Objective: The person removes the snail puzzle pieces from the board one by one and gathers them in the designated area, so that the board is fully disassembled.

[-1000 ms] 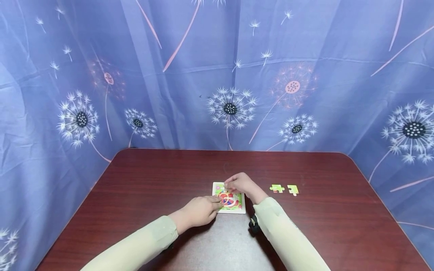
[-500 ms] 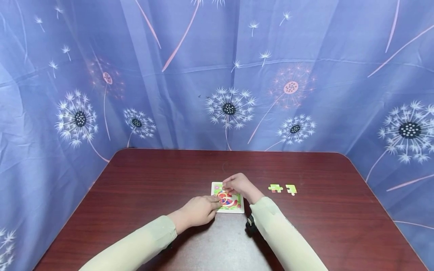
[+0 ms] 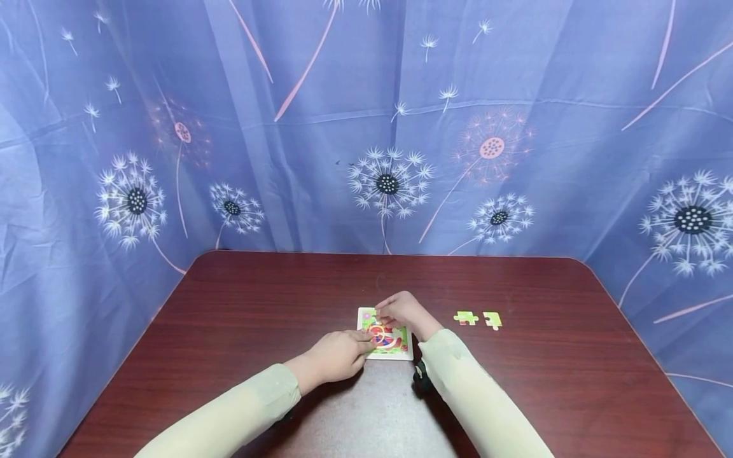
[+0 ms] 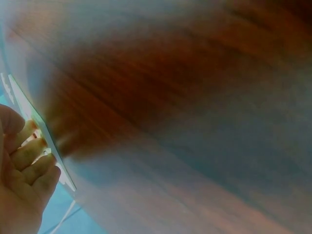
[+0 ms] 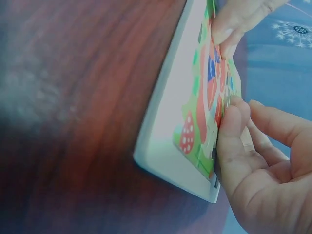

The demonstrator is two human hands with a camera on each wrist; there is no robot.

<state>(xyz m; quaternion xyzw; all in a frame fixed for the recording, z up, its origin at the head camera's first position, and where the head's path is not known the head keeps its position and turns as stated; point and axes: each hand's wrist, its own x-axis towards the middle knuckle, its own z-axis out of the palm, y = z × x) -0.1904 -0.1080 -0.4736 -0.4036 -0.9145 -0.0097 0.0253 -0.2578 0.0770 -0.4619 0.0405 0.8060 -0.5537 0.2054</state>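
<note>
A small white-framed jigsaw puzzle with a colourful picture on green lies on the table. My left hand rests its fingers on the puzzle's left side; in the left wrist view the same hand reaches over the frame's edge. Over the upper part of the puzzle, my right hand pinches what seems to be a puzzle piece, mostly hidden by the fingers. The right wrist view has this hand with thumb and fingertips close against the picture.
Two loose green-yellow jigsaw pieces, one nearer and one farther right, lie right of the puzzle. The dark red wooden table is bordered by a blue dandelion-print curtain.
The right forearm has shifted very slightly left, its fingers staying at the puzzle's upper part. My left hand keeps its place. The view itself moved a little.
</note>
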